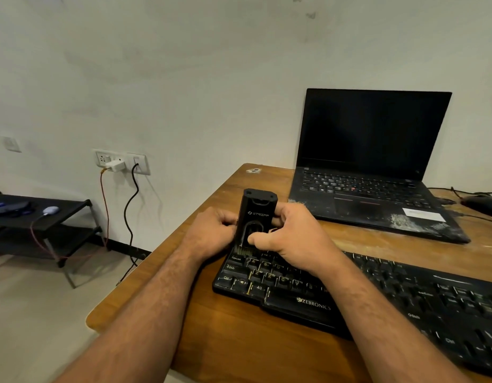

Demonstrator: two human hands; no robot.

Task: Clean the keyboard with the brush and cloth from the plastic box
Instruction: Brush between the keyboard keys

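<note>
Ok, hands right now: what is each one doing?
Left hand: grips the black brush case on its left side.
Right hand: grips the same case, thumb pressed on its front.

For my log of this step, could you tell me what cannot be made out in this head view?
- Box: what it holds, brush or cloth, is hidden by its dark casing and both hands.
- Keyboard: right end cut off by the frame edge; upper left keys covered by the left hand and right hand.
- Shelf items: too small to identify.
- Laptop label: blurred.
</note>
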